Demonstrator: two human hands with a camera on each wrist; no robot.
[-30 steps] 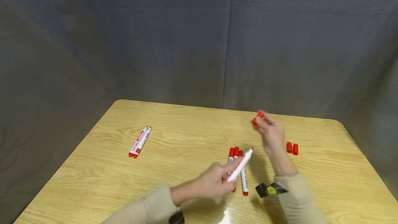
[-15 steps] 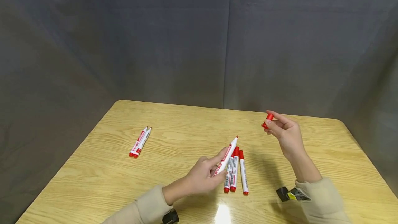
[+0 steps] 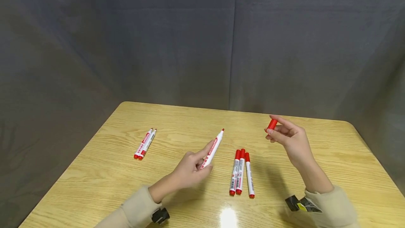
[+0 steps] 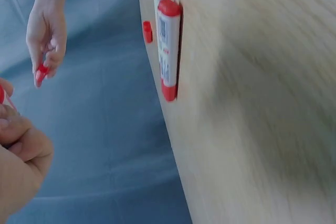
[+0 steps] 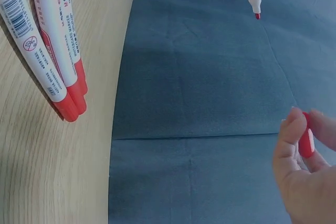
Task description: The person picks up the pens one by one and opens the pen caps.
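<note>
Over a wood-grain surface (image 3: 177,126), the left hand (image 3: 191,170) and right hand (image 3: 292,140) are well apart. Three capped whiteboard markers (image 3: 240,171) lie between them, two uncapped markers (image 3: 147,144) farther left; the left hand grips a third uncapped marker (image 3: 212,152), the right pinches a red cap (image 3: 272,125).

White whiteboard markers (image 3: 240,171), red at both ends, printed in red and black; red marker cap (image 3: 272,124); yellow wood-grain table (image 3: 190,127); plain grey-blue curtain (image 3: 171,48); beige sleeves (image 3: 136,207).

A curtained-off nook, in what sort of building cannot be told: dark grey cloth drapes (image 3: 171,45) fill the upper frame and both sides, around a wood-grain table (image 3: 186,122).
</note>
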